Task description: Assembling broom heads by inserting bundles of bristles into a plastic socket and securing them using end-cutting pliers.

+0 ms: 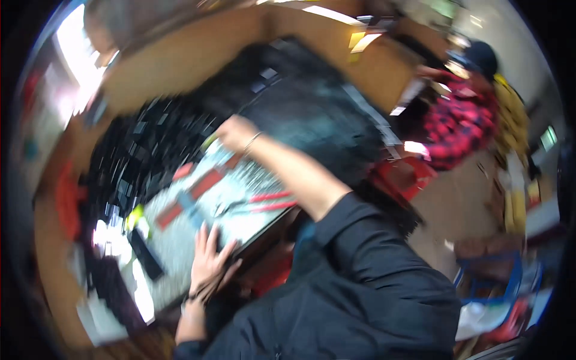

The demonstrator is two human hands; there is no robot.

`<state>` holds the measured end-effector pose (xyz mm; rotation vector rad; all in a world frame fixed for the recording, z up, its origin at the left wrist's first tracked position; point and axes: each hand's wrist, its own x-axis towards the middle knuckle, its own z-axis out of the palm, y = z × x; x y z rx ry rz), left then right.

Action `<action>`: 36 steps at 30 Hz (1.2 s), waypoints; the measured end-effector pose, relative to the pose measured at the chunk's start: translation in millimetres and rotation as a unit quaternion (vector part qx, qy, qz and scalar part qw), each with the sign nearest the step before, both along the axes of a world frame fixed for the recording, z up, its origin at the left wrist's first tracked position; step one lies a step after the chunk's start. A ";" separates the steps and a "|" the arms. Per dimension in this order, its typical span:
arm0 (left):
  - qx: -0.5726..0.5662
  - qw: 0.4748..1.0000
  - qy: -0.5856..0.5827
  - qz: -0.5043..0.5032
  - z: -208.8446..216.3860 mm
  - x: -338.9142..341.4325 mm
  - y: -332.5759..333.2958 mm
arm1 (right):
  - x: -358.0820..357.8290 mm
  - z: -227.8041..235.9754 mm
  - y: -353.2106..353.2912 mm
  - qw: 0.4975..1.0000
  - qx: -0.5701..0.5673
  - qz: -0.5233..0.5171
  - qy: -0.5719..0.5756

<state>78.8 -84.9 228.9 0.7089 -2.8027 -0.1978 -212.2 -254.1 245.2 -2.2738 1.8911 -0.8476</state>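
The right hand is hovering over the desk, its fingers bunching beside a yellow-green piece; blur is leaving me unable to tell whether they are gripping it; the left hand is resting nearer, fingers splaying wide, seemingly holding nothing; red-handled pliers are lying between the hands; this is probably being a handling step; the next move is likely calling for a secure fingertip grip.
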 end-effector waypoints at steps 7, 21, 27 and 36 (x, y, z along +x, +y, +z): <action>-0.024 0.999 0.015 -0.031 0.0 -5.6 -9.2 | -0.3 16.2 16.6 0.985 -0.128 0.010 -0.112; -0.059 0.998 0.007 0.011 -0.5 5.8 -0.4 | 92.5 -2.8 9.8 0.984 0.119 0.086 -0.098; -0.038 0.999 0.036 0.006 -3.4 7.4 -0.2 | 94.0 -9.8 5.3 0.978 0.158 0.089 -0.102; -0.051 0.998 0.015 0.015 -1.8 7.2 -2.0 | 96.9 -12.9 0.4 0.974 0.164 0.093 -0.128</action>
